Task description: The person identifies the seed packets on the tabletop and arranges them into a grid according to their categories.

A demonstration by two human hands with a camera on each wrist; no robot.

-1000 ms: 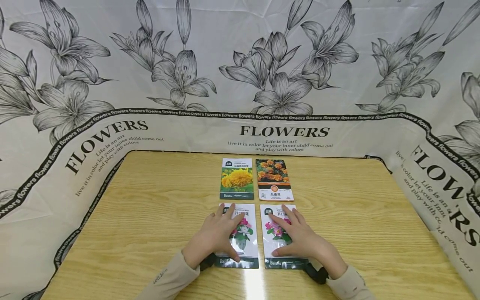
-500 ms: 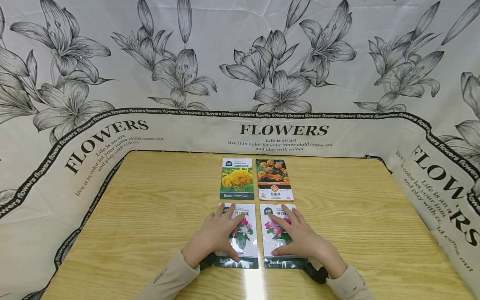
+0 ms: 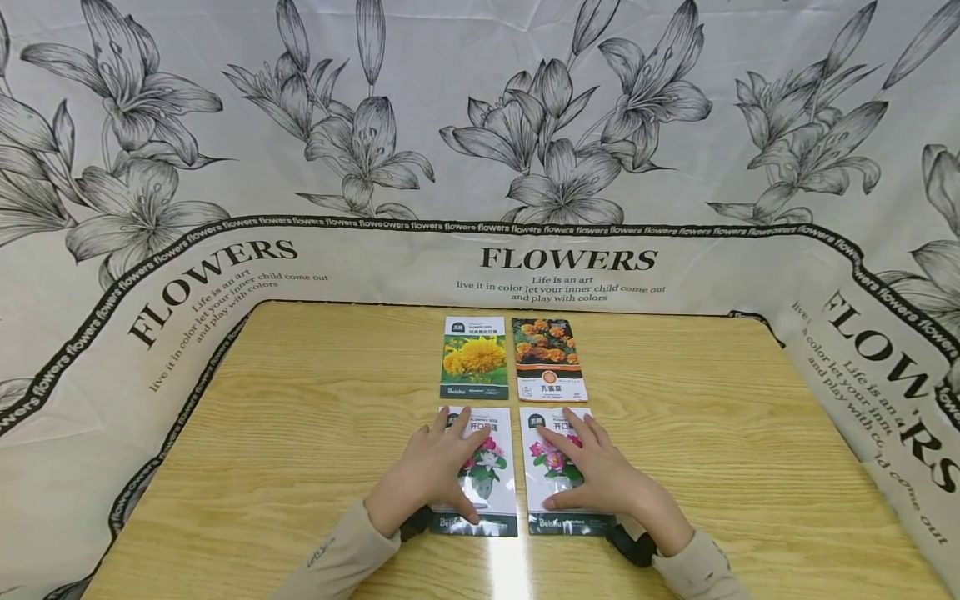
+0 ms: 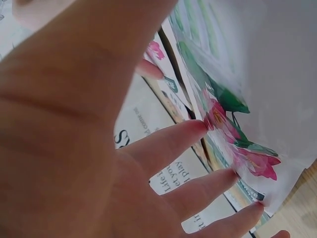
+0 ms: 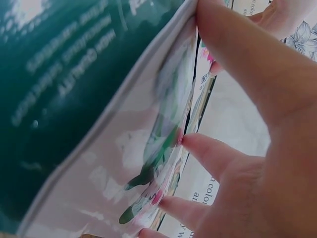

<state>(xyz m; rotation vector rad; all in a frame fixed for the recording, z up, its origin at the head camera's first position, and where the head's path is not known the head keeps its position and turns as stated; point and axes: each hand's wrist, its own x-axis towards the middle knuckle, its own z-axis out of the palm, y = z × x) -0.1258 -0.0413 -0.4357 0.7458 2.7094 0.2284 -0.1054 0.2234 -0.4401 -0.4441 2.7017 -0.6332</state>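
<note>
My left hand [image 3: 433,468] rests with spread fingers on a white seed packet [image 3: 497,492] printed with pink and white flowers. My right hand [image 3: 600,479] lies the same way on a matching seed packet [image 3: 543,487] just to the right. In the left wrist view, fingertips [image 4: 198,126] touch the flower print of the packet [image 4: 277,99]. Thumb and fingertips [image 5: 190,141] meet the packet's face in the right wrist view, where its green lower band [image 5: 64,74] shows large. Each palm hides part of the packet beneath it.
Behind them lie a seed packet with yellow flowers [image 3: 475,358] and one with orange flowers [image 3: 547,358], making two rows of two. The wooden table [image 3: 300,400] is bordered at the back and sides by white flower-printed cloth [image 3: 405,267].
</note>
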